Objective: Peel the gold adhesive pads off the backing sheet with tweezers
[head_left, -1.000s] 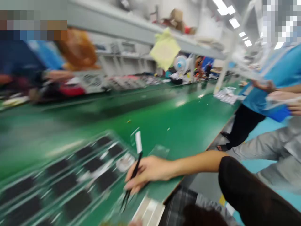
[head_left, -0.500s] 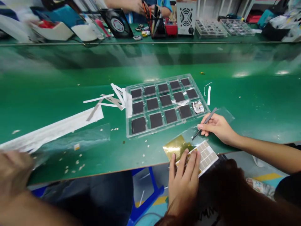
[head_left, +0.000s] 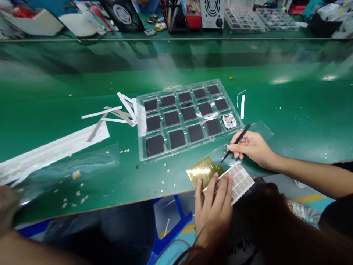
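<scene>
My left hand (head_left: 213, 204) lies flat, fingers spread, over a white sheet of small grey-beige square stickers (head_left: 241, 180) and the edge of a gold film (head_left: 202, 171). Between the fingers and thumb of my right hand (head_left: 249, 147) is a pair of dark tweezers (head_left: 235, 143). Their tips point down at the gold film's right corner, close to the sticker sheet; whether they grip anything is too small to tell. Behind my hands stands a clear compartment tray (head_left: 179, 151) with black square pads. One compartment at its right holds a white-framed part (head_left: 229, 120).
White and grey strips (head_left: 121, 114), a long white strip (head_left: 60, 147) and clear film (head_left: 91, 162) lie to the left. A blurred co-worker's hand (head_left: 7, 208) is at the far left. A blue stool (head_left: 172, 228) stands below the table edge. Boxes and tools line the back shelf.
The view has shifted slightly, and the co-worker's hand has moved further out at the left. My hands keep nearly the same place, with the tweezers still at the gold film's corner.
</scene>
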Available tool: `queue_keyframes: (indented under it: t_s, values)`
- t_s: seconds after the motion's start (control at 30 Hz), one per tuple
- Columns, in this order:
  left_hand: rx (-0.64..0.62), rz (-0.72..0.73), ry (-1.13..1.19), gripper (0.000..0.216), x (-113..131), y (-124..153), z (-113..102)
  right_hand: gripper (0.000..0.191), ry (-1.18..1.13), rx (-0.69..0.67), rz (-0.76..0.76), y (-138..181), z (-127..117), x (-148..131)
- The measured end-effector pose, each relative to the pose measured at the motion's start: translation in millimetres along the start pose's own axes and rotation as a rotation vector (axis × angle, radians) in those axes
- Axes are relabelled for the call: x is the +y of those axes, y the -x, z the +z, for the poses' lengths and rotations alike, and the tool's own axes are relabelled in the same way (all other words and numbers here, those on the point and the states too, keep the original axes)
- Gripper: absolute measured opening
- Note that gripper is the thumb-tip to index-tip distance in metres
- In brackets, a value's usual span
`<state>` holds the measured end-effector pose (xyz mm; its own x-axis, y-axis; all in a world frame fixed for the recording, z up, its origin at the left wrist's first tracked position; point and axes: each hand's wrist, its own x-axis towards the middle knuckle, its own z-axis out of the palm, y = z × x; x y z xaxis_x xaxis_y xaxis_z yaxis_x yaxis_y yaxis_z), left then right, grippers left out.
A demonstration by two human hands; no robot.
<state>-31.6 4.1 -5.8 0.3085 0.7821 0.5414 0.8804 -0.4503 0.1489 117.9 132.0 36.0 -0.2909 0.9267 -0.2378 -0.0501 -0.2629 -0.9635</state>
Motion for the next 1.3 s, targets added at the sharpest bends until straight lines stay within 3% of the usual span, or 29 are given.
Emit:
queue_keyframes:
  t_s: [0.17,0.37,1.3]
  values:
    - [0.007,-0.023,-0.023,0.034,2,-1,0,0.026,-0.051,-0.052,0.006,2,-11,-9]
    - [-0.016,-0.012,-0.043,0.035,3,0,-1,0.037,0.061,-0.065,0.024,9,-22,-8]
    - [-0.004,0.002,-0.076,0.033,1,1,0,0.037,0.135,-0.070,0.049,9,-18,-8]
